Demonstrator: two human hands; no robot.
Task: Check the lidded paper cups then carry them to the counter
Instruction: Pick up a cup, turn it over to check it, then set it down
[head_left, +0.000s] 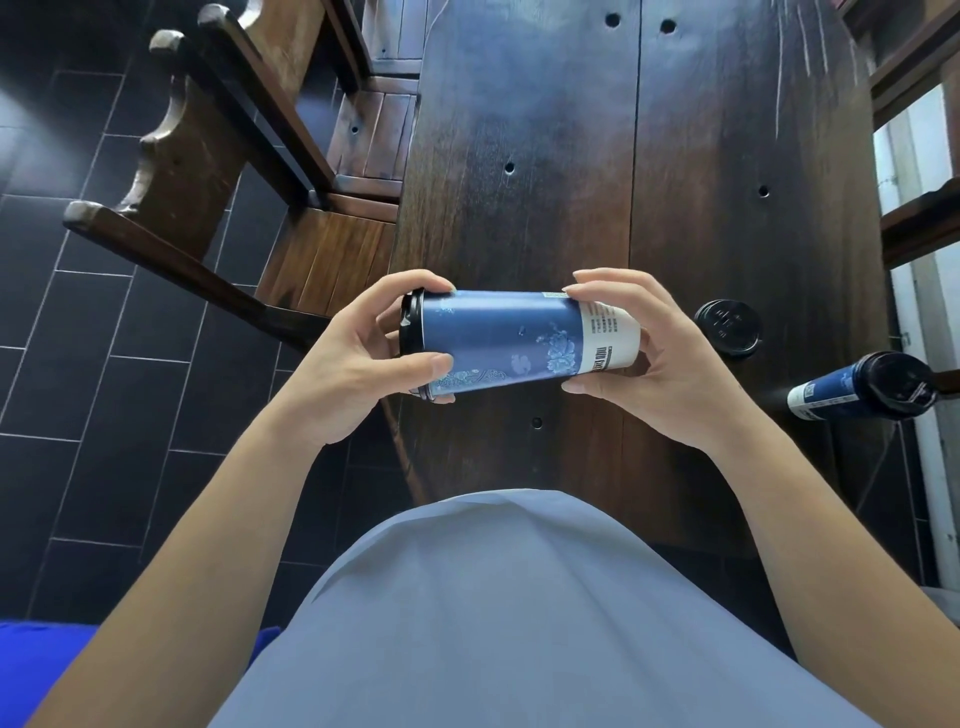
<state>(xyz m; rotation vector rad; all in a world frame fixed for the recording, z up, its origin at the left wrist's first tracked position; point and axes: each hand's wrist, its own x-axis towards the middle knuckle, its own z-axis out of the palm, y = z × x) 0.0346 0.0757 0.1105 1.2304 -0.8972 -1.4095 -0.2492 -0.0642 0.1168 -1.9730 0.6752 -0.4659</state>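
Left hand (358, 364) and right hand (660, 358) fingers curled around blue lidded paper cup (514, 338), held sideways; black lid (411, 332) by left fingers.

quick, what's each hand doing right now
Left hand: grips the lid end of the blue paper cup, held sideways.
Right hand: grips the cup's base end.

Ahead of the hands the dark wooden table (571, 156) lies bare and open, while two lidded cups (727, 327) (862, 387) crowd its right edge and a chair (218, 171) flanks its left.
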